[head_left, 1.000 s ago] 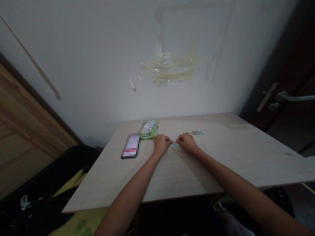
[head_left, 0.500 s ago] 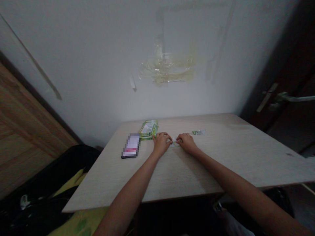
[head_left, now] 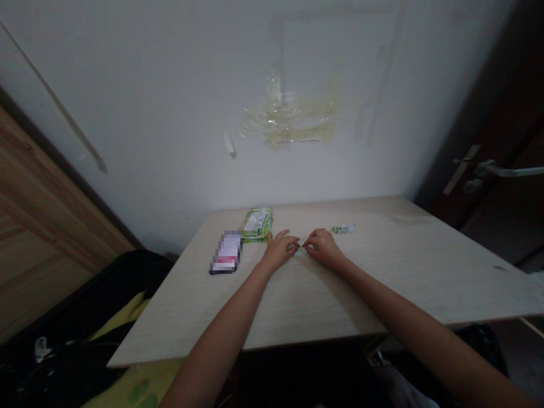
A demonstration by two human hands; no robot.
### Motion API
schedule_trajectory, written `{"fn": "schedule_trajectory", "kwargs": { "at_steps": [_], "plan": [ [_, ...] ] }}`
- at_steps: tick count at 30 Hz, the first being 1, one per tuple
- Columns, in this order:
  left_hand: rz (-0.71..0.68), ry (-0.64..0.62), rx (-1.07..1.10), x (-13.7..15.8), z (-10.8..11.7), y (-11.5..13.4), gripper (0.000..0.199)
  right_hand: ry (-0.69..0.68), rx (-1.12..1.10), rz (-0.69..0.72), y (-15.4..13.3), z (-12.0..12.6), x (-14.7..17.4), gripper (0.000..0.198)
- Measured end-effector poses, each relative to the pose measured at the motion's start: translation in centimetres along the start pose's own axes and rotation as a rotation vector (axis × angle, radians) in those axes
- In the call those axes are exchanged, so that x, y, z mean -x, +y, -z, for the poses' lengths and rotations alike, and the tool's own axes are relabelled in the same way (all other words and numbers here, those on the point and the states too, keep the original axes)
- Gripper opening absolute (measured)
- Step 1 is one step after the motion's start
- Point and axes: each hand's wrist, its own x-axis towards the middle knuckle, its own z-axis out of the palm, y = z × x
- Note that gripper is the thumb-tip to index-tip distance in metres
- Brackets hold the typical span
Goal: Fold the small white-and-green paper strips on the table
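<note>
Between my fingertips, low over the middle of the table, is a small green-and-white wrapper, mostly covered by the fingers. My left hand pinches its left side with thumb and index finger, the other fingers raised. On its right side, the fingers of my right hand are closed in a pinch. Just left of my left hand lies a stack of green-and-white packets. A similar small crumpled wrapper rests beyond my right hand, apart from it.
A phone with a blurred screen lies on the pale wooden table, left of the hands. Behind rises a white wall with peeling tape. A dark door with a metal handle stands at right. Black bags sit at left.
Both hands have shifted slightly over the small wrapper. The left fingers have drawn down nearer me, and the wrapper is tilted a little differently. The phone, stack and other wrapper are unmoved.
</note>
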Motion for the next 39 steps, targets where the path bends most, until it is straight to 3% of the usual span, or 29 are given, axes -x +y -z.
{"fn": "schedule_trajectory", "kwargs": {
  "at_steps": [9, 18, 31, 39],
  "plan": [
    [-0.053, 0.005, -0.029, 0.1, 0.2, -1.0, 0.02, 0.013, 0.092, -0.099, 0.2, 0.2, 0.0, 0.019],
    [-0.098, 0.019, -0.041, 0.2, -0.1, -0.4, 0.026, -0.019, 0.093, -0.169, 0.1, 0.5, -0.1, 0.021],
    [-0.028, 0.05, -0.075, 0.5, -0.2, 0.6, 0.028, 0.024, 0.075, -0.281, 0.1, 0.0, -0.3, 0.023],
    [0.001, 0.034, -0.071, 0.6, -0.2, 0.6, 0.03, 0.007, 0.104, -0.271, 0.0, 0.1, -0.3, 0.028]
  ]
}}
